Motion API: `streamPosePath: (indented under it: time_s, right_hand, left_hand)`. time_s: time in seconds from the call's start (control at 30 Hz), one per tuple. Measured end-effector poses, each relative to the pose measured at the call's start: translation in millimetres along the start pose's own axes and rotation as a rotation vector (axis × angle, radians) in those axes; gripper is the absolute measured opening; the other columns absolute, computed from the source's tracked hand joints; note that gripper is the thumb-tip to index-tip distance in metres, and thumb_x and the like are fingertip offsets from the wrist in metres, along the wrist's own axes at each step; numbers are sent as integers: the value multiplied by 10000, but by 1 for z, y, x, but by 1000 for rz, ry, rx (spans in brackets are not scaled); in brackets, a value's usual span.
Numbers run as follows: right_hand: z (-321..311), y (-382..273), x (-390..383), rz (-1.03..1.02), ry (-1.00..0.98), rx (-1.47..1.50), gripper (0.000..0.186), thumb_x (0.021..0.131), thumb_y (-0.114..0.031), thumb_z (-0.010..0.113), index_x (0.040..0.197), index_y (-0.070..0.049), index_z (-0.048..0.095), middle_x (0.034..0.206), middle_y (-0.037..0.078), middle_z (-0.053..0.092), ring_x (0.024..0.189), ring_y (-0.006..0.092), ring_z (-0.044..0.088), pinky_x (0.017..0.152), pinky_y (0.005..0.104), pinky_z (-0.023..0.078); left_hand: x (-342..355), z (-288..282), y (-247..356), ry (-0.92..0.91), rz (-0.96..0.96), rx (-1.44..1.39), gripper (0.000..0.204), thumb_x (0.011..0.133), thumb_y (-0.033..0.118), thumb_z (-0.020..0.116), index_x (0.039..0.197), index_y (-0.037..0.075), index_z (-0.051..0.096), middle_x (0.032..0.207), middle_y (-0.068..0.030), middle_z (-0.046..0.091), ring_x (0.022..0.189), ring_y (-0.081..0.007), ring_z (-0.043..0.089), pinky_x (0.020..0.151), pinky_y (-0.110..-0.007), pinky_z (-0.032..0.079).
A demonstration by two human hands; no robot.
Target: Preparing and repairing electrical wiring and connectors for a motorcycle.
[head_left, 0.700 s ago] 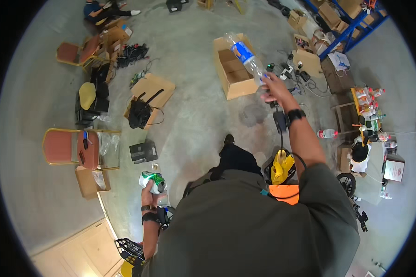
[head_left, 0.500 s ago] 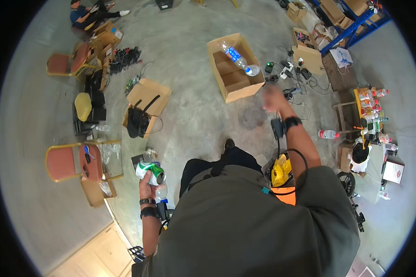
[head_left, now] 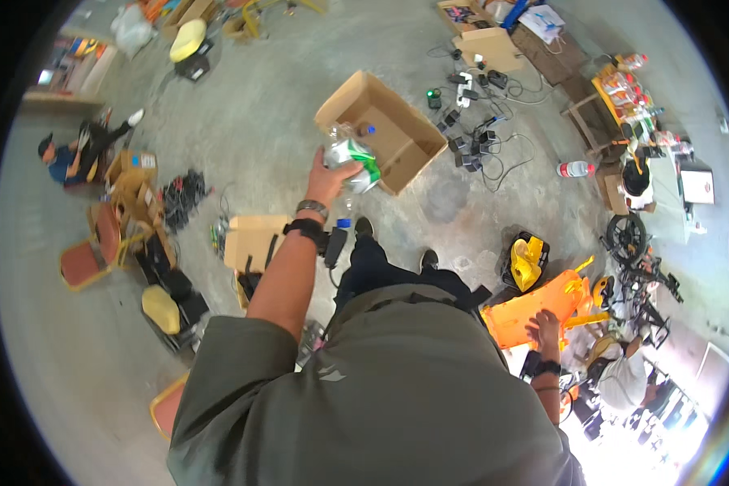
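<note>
The left hand (head_left: 332,176) is bent closed around a green-and-white metal can (head_left: 364,166), which lies against its fingers on the far right side. A clear plastic bottle (head_left: 348,205) is held together with the can, its blue cap pointing to the near side, just right of the wrist. Both appear at the near left wall of an open brown cardboard box (head_left: 405,139); whether they touch it cannot be told. A blue bottle cap (head_left: 367,129) shows inside the box, beyond the can. The right hand (head_left: 545,329), well apart on the near right, has loosely bent, parted fingers and holds nothing visible, appearing over a bright orange plastic panel (head_left: 512,321).
</note>
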State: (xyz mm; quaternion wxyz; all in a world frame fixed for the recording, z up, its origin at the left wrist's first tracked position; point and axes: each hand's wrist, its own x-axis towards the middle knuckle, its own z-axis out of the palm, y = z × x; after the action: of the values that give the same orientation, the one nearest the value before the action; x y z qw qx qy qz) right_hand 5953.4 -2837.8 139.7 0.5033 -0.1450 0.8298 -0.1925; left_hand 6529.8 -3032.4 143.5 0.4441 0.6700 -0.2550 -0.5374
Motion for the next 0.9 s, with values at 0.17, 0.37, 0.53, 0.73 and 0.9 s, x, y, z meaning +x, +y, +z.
streamPosePath:
  time_s: [0.17, 0.37, 0.53, 0.73, 0.9]
  right_hand:
    - [29, 54, -81, 151, 72, 79, 488, 836, -158, 567, 1271, -46, 378, 920, 181, 612, 621, 257, 642, 454, 327, 501]
    - [96, 90, -109, 329, -30, 96, 432, 827, -107, 552, 1234, -20, 433, 905, 192, 629, 599, 276, 646, 466, 346, 521]
    - [125, 71, -56, 180, -214, -128, 328, 850, -123, 541, 1157, -16, 500, 940, 164, 626, 646, 263, 648, 494, 346, 534]
    - [148, -16, 38, -20, -469, -103, 388, 824, -107, 554, 1195, -15, 484, 907, 127, 626, 608, 230, 632, 473, 332, 512]
    - [162, -41, 86, -542, -497, -387, 220, 729, -81, 611, 946, -51, 589, 846, 70, 611, 662, 216, 598, 540, 338, 493]
  left_hand:
    - [95, 6, -20, 180, -46, 413, 1151, 618, 635, 696, 1325, -153, 244, 1273, -290, 456, 1211, -355, 438, 1012, -367, 345]
    - [80, -82, -82, -210, -145, 848, 702, 731, 605, 595, 970, -54, 623, 910, -205, 638, 816, -319, 608, 754, -384, 470]
    - [-27, -161, -112, 20, -472, 500, 410, 765, 383, 663, 905, -1, 630, 721, -58, 612, 559, -138, 575, 491, -285, 448]
    - [-155, -216, -126, 288, -512, 185, 240, 812, 278, 639, 842, 44, 597, 669, -46, 570, 511, -135, 544, 426, -258, 413]
    - [-247, -220, -187, 237, -590, -144, 191, 851, 248, 576, 831, 57, 572, 644, -39, 565, 501, -137, 553, 410, -264, 411]
